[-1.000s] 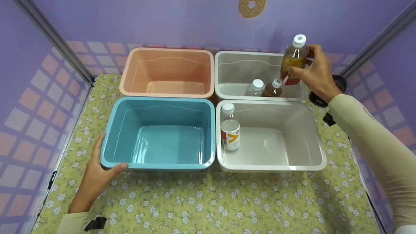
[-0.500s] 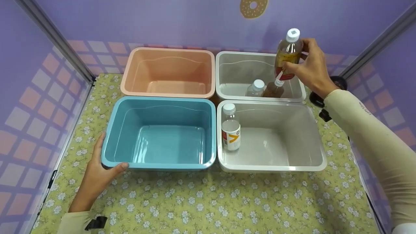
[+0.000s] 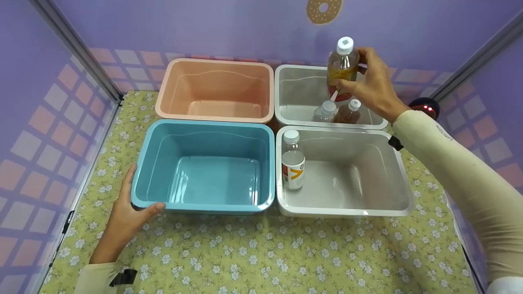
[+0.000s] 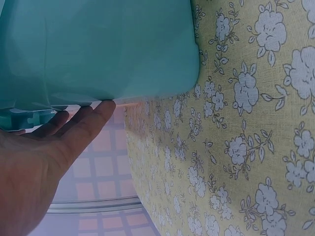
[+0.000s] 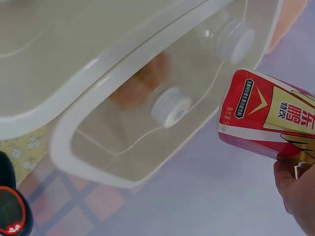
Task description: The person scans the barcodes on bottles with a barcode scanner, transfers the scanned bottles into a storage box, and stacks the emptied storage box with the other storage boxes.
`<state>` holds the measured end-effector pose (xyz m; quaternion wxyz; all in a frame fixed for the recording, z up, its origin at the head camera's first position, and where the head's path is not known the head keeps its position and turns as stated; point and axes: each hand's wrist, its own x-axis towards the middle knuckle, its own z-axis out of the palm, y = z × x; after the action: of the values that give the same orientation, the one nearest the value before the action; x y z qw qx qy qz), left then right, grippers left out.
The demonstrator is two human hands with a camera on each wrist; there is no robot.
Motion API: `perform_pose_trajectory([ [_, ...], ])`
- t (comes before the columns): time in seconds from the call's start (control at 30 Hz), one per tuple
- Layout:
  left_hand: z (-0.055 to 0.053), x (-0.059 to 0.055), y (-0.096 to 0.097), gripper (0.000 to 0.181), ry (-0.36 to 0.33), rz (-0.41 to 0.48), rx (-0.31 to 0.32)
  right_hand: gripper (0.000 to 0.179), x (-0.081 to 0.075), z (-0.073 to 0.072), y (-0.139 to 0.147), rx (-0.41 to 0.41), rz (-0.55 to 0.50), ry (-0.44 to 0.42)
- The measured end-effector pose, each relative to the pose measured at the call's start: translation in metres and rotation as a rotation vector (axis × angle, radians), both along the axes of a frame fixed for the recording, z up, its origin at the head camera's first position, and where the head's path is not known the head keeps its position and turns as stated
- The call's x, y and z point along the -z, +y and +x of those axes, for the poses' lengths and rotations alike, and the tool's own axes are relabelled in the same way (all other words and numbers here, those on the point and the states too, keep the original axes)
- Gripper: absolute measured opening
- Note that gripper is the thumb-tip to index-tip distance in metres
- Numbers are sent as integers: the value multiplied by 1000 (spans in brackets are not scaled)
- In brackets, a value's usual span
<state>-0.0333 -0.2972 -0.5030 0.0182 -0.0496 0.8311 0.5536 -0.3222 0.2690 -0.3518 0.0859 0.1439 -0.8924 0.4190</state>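
My right hand grips a plastic bottle with a white cap and a yellow-and-red label, upright over the back grey bin. Its red lower label shows beside the fingers in the right wrist view. Standing in that bin are a clear bottle and a bottle of brown drink, both white-capped. My left hand rests at the front left corner of the blue bin. Its thumb lies along the front rim, and its straight fingers touch the side wall in the left wrist view.
A front grey bin holds a white-labelled bottle by its left wall. Behind the blue bin stands a pink bin. A black device with red lights is at the right, beyond the forearm. Purple panels surround the flowered tabletop.
My right hand has carried the red-and-yellow labelled bottle leftward, from the right end of the back grey bin toward its middle. The left hand stays at the blue bin's corner.
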Motion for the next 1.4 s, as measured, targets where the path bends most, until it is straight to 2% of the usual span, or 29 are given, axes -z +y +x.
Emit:
perform_pose_trajectory([
  [0.2, -1, 2, 2, 119, 10, 23, 0, 77, -1, 2, -19, -57, -11, -9],
  [0.43, -2, 4, 3, 120, 9, 42, 1, 77, -3, 7, -38, -87, 24, -22],
  [0.73, -3, 2, 4, 120, 27, 32, 7, 75, 0, 8, -55, -154, -39, 16],
  [0.9, -1, 2, 4, 120, 26, 38, 1, 76, 2, 11, -66, -168, -43, 1],
  [1.17, 1, 4, 6, 118, 28, 87, -8, 76, 4, 8, -77, -199, -41, 1],
  [1.4, -6, 6, 9, 118, 31, 89, 12, 78, 2, 9, -80, -210, -22, 15],
])
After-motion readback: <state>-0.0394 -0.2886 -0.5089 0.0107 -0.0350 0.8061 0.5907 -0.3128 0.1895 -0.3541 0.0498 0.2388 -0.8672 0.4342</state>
